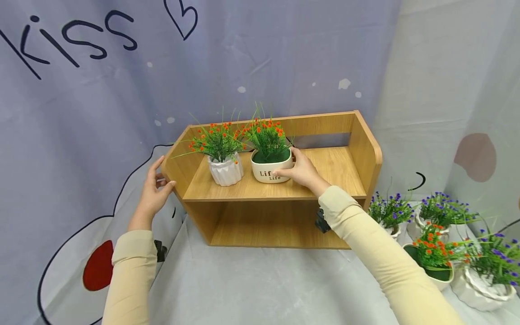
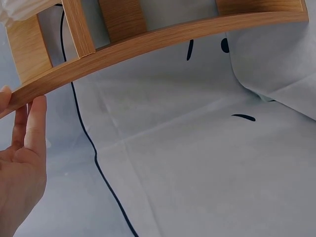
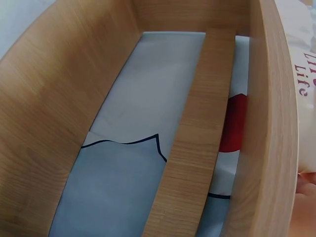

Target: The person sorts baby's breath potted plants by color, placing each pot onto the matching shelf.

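Note:
A two-tier wooden shelf [image 1: 280, 198] stands in the middle of the head view. On its upper board sits an oval white planter [image 1: 262, 174] lettered "Life", with orange flowers and grass. My right hand [image 1: 302, 169] grips this planter's right end, thumb across the front and fingers round the side. Just left of it stands a white ribbed pot [image 1: 225, 174] with similar orange flowers. My left hand [image 1: 153, 192] holds the front edge of the shelf's left side panel [image 2: 74, 71], thumb on one face and fingers on the other. The right wrist view mostly shows the lower compartment [image 3: 187, 148].
Several potted plants stand on the cloth-covered surface to the right, including purple flowers [image 1: 392, 210] in white pots and an oval planter [image 1: 440, 282] with orange flowers. A printed grey-blue curtain [image 1: 264, 54] hangs behind the shelf. Pale cloth [image 1: 260, 289] lies in front.

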